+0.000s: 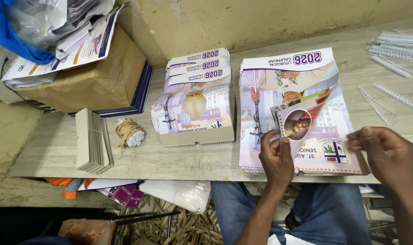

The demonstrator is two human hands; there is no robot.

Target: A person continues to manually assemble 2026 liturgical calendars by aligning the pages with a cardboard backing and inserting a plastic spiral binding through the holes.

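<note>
My left hand (276, 157) pinches the near left corner of a curled, lifted printed calendar sheet (301, 118), which shows an oval portrait. My right hand (388, 154) grips the right side of the same sheet, near the front right corner of the stack. Under the sheet lies a tall stack of purple-and-white calendar pages (292, 77) on the wooden bench (188, 161). The lifted sheet bends upward between both hands. My legs in blue jeans show below the bench edge.
A second calendar pile (195, 102) on a card base sits to the left. Further left are a bundle of rubber bands (129, 132), a stack of grey cards (93, 140) and a brown paper parcel (95, 77). White spiral binding coils (392, 54) lie at the far right.
</note>
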